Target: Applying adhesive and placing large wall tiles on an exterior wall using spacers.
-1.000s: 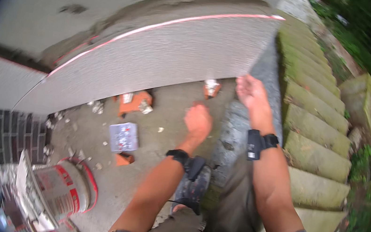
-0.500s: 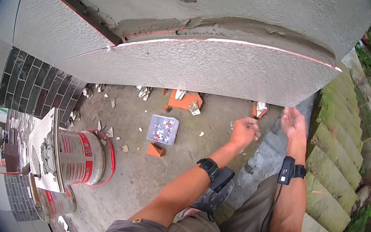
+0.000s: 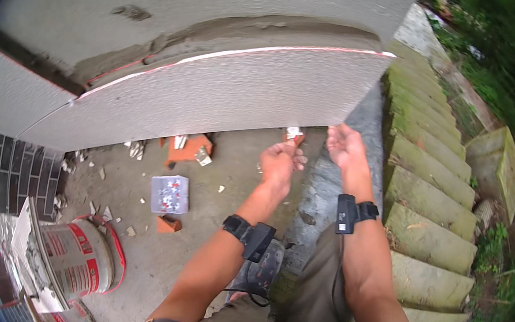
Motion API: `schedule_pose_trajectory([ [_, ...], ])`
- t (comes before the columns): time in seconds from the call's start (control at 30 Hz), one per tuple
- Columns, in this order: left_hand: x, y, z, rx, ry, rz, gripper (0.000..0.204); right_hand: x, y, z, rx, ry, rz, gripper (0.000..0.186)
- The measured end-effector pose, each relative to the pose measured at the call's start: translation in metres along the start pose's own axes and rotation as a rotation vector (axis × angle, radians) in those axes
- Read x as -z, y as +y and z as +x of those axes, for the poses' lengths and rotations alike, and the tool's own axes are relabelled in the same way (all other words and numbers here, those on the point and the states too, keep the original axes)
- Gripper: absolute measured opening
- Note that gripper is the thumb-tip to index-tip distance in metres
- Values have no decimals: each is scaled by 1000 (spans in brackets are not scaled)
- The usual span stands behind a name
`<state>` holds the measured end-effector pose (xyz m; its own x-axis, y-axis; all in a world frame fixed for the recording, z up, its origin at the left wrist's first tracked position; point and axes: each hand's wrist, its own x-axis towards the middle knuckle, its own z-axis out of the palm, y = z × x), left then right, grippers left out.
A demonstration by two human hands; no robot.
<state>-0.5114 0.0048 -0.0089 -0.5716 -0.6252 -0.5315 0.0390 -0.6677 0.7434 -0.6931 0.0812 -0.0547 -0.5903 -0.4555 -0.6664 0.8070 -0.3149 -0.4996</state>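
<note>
A large white textured tile (image 3: 229, 84) covers the lower wall, with a strip of grey mortar (image 3: 223, 32) above its top edge. My right hand (image 3: 346, 148) is at the tile's lower right corner, its fingers loosely bent and apart; they seem to touch the edge. My left hand (image 3: 280, 164) hovers below the lower edge with loosely curled fingers and no visible object in it. Just beyond it, a small brick piece (image 3: 298, 138) topped with white shards sits beneath the tile. Both wrists carry black strapped devices.
On the concrete floor are a clear box (image 3: 170, 194) of small white and red cross-shaped spacers, an orange brick wedge (image 3: 168, 225), a brick piece (image 3: 187, 150) with tile shards, and a white bucket (image 3: 76, 254). Mossy stone steps (image 3: 426, 204) run along the right.
My view has swung to the right, so the wall, box and bucket sit further left. My right hand stays by the tile's lower corner. The left remains loosely curled near the brick piece.
</note>
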Motion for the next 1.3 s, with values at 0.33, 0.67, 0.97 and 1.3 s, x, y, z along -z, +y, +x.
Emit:
schedule_pose_trajectory([
  [0.33,-35,0,14,67,241,-48,22,-7,-7,-15,-9,131,-8,16],
  [0.67,-38,0,19,21,309,-7,23,-10,-7,-16,-23,154,8,16],
  [0.97,-43,-1,20,0,356,45,24,-10,-7,-19,-10,157,13,17],
  [1.3,-41,-2,21,-56,372,149,24,-9,-7,-16,-10,156,20,17],
])
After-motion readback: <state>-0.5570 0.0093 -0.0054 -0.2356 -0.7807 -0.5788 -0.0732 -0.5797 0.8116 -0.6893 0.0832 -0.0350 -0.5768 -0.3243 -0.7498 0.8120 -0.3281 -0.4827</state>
